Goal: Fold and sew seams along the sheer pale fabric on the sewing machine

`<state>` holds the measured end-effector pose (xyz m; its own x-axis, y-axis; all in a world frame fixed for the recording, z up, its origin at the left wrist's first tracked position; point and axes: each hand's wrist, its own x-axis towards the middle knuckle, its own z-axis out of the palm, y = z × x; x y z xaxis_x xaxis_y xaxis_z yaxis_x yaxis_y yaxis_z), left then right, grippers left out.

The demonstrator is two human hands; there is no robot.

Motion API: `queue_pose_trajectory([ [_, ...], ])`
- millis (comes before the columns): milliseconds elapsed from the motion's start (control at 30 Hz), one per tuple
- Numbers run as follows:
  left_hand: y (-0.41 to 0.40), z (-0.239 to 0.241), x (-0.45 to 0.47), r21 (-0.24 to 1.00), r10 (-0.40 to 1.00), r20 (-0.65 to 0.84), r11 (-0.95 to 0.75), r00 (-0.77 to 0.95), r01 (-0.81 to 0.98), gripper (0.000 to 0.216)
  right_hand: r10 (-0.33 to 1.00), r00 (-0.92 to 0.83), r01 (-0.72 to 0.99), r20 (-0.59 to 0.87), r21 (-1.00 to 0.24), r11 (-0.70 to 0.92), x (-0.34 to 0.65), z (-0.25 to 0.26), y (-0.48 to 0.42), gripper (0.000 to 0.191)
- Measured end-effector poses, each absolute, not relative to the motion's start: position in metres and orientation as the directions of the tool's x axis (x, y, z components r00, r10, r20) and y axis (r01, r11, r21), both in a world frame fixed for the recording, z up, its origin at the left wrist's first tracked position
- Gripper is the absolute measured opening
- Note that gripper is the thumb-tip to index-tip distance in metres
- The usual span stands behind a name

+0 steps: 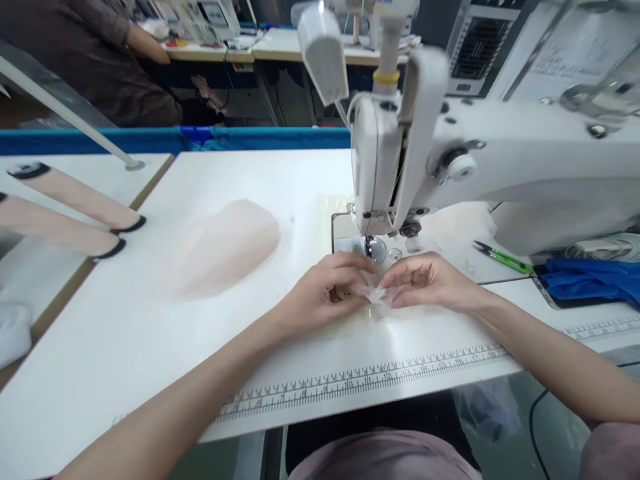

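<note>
A small piece of sheer, whitish fabric (pixel 380 294) is pinched between my two hands, just in front of the sewing machine's needle area (pixel 369 247). My left hand (pixel 333 290) closes on its left side, fingers curled. On the other side my right hand (pixel 425 283) grips it between thumb and fingers. Both hands are close together over the white table (pixel 280 360), below the head of the white sewing machine (pixel 373 153). Part of the fabric is hidden by the fingers.
A sheer pinkish fabric piece (pixel 235 243) lies to the left. Green thread snips (pixel 505 259) and blue cloth (pixel 595 277) are at the right. Two pink thread cones (pixel 75 193) lie at the far left. A ruler strip (pixel 350 385) runs along the front edge. Another person (pixel 90 67) is behind.
</note>
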<state>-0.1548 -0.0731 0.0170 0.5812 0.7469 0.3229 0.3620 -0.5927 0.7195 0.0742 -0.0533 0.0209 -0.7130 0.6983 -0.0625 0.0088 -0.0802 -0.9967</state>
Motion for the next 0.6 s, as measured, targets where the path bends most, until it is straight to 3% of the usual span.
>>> queue_pose_trajectory([
  [67, -0.074, 0.025, -0.16, 0.897, 0.808, 0.141, -0.349, 0.573, 0.271, 0.012, 0.696, -0.71, -0.033, -0.107, -0.982, -0.185, 0.074, 0.021, -0.052, 0.031],
  [167, -0.076, 0.035, -0.166, 0.977, 0.838, -0.015, -0.103, 0.546, 0.185, 0.019, 0.672, -0.729, -0.052, -0.131, -0.968, -0.246, 0.071, 0.022, -0.052, 0.036],
  [333, -0.077, 0.052, -0.172, 0.957, 0.839, -0.008, -0.152, 0.544, 0.249, 0.022, 0.641, -0.759, 0.002, -0.113, -0.985, -0.171, 0.067, 0.032, -0.057, 0.016],
  [467, -0.082, 0.076, -0.184, 0.916, 0.89, -0.014, -0.172, 0.456, 0.363, 0.021, 0.688, -0.719, 0.09, -0.101, -0.995, -0.052, 0.064, 0.043, -0.062, 0.016],
  [600, -0.105, 0.095, -0.19, 0.737, 0.934, 0.177, -0.335, 0.311, 0.587, 0.022, 0.682, -0.725, 0.063, -0.1, -0.995, -0.08, 0.055, 0.047, -0.066, 0.021],
])
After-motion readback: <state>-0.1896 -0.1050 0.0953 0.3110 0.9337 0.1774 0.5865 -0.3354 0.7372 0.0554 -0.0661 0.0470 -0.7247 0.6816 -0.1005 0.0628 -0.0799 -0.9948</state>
